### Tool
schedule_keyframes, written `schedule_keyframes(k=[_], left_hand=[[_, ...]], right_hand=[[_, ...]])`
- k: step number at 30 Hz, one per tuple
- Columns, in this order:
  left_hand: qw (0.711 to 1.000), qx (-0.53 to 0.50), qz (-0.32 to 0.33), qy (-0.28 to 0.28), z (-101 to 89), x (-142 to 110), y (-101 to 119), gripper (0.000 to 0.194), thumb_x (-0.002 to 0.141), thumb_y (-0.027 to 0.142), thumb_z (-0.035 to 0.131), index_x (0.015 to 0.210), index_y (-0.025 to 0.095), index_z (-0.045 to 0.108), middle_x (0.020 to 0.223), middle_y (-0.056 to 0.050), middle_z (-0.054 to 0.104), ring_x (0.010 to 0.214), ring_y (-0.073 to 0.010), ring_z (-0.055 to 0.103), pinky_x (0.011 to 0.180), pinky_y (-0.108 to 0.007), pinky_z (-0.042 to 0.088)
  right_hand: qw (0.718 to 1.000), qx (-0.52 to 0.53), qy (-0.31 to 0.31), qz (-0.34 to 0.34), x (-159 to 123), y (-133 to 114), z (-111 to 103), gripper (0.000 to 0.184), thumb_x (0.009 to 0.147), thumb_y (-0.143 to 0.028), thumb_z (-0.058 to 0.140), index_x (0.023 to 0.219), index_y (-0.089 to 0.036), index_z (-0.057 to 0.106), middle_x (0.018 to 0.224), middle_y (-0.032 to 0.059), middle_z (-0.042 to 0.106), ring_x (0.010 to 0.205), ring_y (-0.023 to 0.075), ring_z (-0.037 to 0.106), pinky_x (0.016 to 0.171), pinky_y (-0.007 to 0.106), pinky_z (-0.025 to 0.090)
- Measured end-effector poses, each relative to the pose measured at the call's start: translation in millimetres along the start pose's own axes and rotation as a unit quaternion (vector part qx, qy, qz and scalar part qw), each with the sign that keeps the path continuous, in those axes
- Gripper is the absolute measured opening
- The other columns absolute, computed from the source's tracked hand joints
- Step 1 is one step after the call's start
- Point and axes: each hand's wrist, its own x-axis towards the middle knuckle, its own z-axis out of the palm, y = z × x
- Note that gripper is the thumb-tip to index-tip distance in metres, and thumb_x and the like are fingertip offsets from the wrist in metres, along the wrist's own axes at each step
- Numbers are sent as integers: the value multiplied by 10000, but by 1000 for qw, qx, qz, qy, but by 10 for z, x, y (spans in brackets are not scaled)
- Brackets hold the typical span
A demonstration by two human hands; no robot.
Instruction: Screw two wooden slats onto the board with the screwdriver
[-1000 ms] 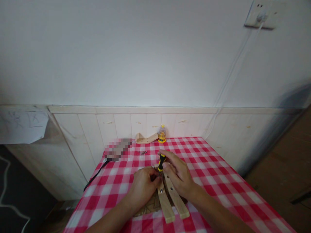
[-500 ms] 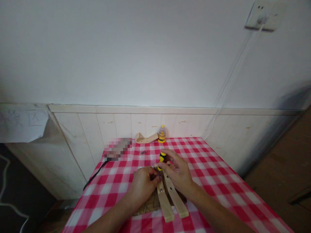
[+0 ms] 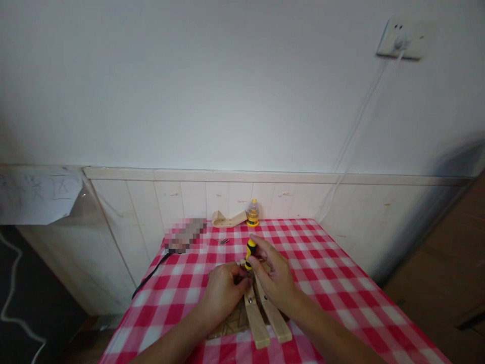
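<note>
In the head view, the yellow-and-black screwdriver (image 3: 250,248) is clamped between thumb and fingers of the right hand (image 3: 278,278), nearly upright. Just below this grip, the left hand (image 3: 223,287) is bent close to the tool's lower end; whether something is pinched there cannot be told. Under the grip, the left wooden strip (image 3: 259,327) and the right wooden strip (image 3: 279,326) are seen side by side on a brown board (image 3: 228,326). A screw, it seems, is being turned; for the next move, straight pressure and a steadied strip would be needed.
</note>
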Motion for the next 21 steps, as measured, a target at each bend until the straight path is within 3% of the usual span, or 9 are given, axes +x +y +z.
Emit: schedule_keyframes(k=[9,21], left_hand=[[1000,-16,10,3,-7,10,11,156,762,243,613,787,200,761,815,-32,771,756,-201,693,678,-275,456],[1000,-4,5,12,8,29,-11,156,748,235,604,762,181,749,783,-37,761,740,-199,684,662,-268,447]], right_hand=[[999,16,34,4,48,-25,33,398,839,-146,691,1209,-291,666,943,19,721,770,168,682,692,270,577],[999,3,45,9,-6,23,37,363,883,-184,634,1241,-245,624,1022,60,734,870,195,722,797,309,607]])
